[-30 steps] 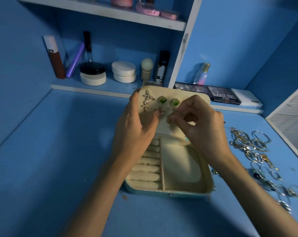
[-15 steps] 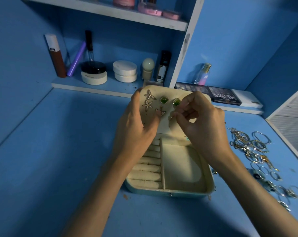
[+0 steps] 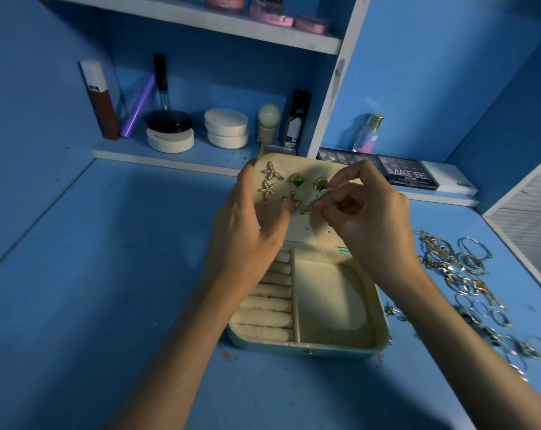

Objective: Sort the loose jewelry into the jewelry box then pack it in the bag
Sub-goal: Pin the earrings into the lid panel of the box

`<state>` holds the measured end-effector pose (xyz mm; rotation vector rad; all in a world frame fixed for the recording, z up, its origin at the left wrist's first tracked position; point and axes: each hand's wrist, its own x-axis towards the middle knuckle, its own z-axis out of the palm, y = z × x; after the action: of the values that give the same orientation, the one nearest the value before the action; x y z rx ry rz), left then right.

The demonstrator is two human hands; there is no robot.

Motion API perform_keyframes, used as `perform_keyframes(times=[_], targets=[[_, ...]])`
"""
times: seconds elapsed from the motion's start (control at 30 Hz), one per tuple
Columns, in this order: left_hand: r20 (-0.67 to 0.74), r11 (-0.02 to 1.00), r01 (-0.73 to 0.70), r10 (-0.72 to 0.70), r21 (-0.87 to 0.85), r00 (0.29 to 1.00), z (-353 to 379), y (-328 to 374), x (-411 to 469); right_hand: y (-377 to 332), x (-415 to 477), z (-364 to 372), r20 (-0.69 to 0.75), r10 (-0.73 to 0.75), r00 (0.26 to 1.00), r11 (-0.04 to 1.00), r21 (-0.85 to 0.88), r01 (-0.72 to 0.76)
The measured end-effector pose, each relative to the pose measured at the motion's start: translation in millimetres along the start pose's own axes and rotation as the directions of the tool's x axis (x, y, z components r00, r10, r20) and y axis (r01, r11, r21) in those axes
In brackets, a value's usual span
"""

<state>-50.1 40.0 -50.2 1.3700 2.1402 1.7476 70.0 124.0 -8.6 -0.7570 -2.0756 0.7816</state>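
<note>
A cream-lined jewelry box (image 3: 377, 330) stands open on the blue desk, its lid (image 3: 297, 226) upright. Pinned in the lid are two flower earrings (image 3: 270, 180), two green stud earrings (image 3: 297, 180) and a small sparkly earring (image 3: 292, 202). My left hand (image 3: 250, 225) holds the lid's left edge, with its thumb pressing beside the sparkly earring. My right hand (image 3: 365, 209) pinches a small earring (image 3: 308, 210) against the lid. A heap of loose rings and chains (image 3: 467, 274) lies on the desk to the right of the box.
Behind the box a low shelf carries cosmetic jars (image 3: 226, 127), tubes, a perfume bottle (image 3: 367, 133) and a dark eyeshadow palette (image 3: 405, 175). A white slatted panel (image 3: 529, 231) borders the desk at far right. Blue walls close in on the left and back.
My right hand has moved slightly up and right against the lid with the small earring. My left hand stays on the lid's left edge.
</note>
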Motion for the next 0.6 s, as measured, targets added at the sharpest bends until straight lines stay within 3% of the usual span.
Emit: perform_keyframes(times=[0.27,0.47,0.6], targets=[[-0.005,1.0,0.002,-0.002,0.017,1.0,-1.4,0.9,-1.3,1.2,-3.3,5.0,-0.059,-0.136,0.989,0.975,-0.184,0.123],[-0.012,1.0,0.001,-0.001,-0.013,1.0,-0.4,0.9,-0.7,13.7,-3.5,5.6,-0.115,-0.289,0.95,0.885,-0.411,0.219],[-0.015,1.0,-0.001,0.001,-0.008,1.0,0.0,0.6,-0.9,13.1,-4.8,3.5,-0.102,-0.353,0.93,0.84,-0.472,0.267]])
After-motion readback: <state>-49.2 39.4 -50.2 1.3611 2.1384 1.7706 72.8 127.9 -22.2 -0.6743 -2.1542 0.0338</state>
